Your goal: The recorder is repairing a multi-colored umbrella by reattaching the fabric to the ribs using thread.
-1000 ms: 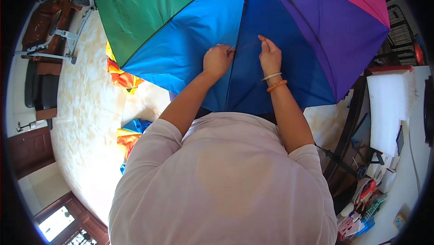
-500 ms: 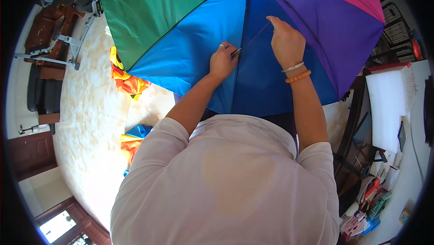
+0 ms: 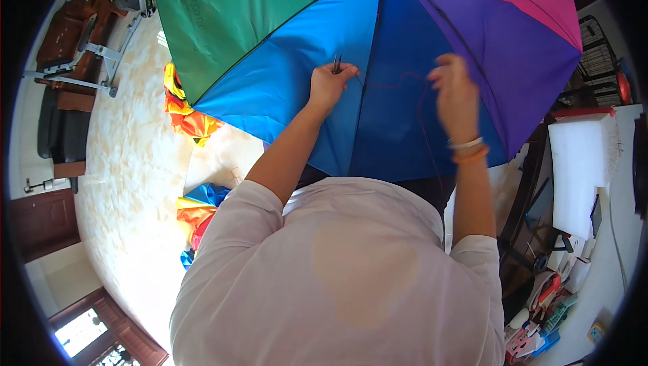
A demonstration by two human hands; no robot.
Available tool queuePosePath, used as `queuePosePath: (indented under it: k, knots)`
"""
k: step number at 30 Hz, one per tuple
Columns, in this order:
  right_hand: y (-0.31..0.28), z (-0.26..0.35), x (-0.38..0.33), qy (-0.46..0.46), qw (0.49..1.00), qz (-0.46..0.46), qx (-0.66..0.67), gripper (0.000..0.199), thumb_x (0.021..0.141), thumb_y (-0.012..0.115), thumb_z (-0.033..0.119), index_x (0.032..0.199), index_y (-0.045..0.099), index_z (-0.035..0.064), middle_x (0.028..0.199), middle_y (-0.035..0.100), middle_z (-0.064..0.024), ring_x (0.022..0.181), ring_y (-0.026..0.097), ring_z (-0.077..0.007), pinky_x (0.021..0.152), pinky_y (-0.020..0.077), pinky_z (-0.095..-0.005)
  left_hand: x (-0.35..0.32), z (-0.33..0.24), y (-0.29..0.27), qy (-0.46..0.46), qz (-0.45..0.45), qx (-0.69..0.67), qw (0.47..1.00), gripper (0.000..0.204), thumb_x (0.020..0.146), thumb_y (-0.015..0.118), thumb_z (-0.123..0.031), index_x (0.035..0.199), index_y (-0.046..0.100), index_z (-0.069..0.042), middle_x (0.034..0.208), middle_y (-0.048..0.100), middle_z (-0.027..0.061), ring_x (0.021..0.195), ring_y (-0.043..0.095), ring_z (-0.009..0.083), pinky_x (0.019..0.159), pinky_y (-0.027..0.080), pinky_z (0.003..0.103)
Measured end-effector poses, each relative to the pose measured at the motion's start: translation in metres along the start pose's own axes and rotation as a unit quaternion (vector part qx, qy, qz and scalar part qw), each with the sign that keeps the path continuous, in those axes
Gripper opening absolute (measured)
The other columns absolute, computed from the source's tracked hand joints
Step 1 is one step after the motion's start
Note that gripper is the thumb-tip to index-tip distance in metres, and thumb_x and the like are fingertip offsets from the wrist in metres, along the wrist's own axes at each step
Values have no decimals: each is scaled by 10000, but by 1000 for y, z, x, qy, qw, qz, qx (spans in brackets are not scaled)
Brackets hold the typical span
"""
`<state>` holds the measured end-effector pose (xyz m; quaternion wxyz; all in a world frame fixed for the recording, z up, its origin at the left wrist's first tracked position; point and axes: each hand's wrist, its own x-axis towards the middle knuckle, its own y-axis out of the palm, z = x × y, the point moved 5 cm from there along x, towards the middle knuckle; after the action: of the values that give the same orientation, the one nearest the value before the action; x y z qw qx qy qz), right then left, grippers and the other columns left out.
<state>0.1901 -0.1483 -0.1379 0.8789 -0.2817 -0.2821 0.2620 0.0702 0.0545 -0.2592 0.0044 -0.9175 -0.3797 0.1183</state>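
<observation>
**Stitching at the umbrella's blue seam, thread drawn out to the right**

While the open rainbow umbrella (image 3: 378, 62) spreads across the person's front, canopy tilted toward them, the work sits at the rib where the light blue panel meets the darker blue one. The left hand (image 3: 329, 86) presses on that seam with its fingers (image 3: 341, 77) closed together around a small dark tool (image 3: 337, 63), which sticks up just above the knuckles; whether it is a needle holder or a clip is too small to tell. The right hand (image 3: 455, 92) is raised just beside the seam, blurred, its fingers bunched as if pinching; a thin dark red thread (image 3: 405, 82) runs from the seam toward it and loops down past the wrist. I cannot tell for certain that the thread is caught in that pinch.

Judging by this, a stitch looks to be partway through: thread is already in the cloth, but no knot or finished line of sewing shows. Other coloured umbrella cloths (image 3: 185, 113) lie on the pale floor (image 3: 128, 184) to the left, well apart from both hands.
</observation>
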Motion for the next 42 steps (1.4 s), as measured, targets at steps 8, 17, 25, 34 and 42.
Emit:
queuePosePath:
  k: [8,17,25,34,42]
  knots:
    - [144,-27,-34,59,985,133,97,136,808,584,20,939,620,13,780,608,-44,677,582,-180,635,457,-288,-2,2,4,-34,23,-105,994,68,871,625,-118,883,661,-62,759,650,41,516,409,31,474,323,144]
    - [165,-22,-43,137,990,12,40,150,778,616,33,924,651,37,820,591,-70,678,572,-227,610,460,-314,-1,9,-3,1,9,-188,982,53,877,599,-105,914,616,-72,738,639,45,511,408,28,449,300,145]
    - [160,-48,-39,245,921,-64,296,213,852,624,119,1044,589,34,852,621,-66,608,526,-127,518,410,-238,11,22,5,63,9,-137,988,42,881,583,-97,901,607,-69,725,597,34,575,446,53,524,354,177]
    - [-272,-14,-200,-232,144,188,943,275,893,541,167,1131,601,43,1047,649,-91,769,575,-126,663,469,-246,9,33,5,61,-5,-105,993,45,888,564,-95,878,596,-65,703,550,24,640,488,81,598,388,217]
    - [-401,-73,-351,-392,-565,216,694,253,851,530,258,925,696,82,944,659,-68,785,614,-223,667,497,-334,4,12,11,48,-39,-120,991,54,880,562,-92,860,600,-58,666,573,17,617,534,93,581,396,221]
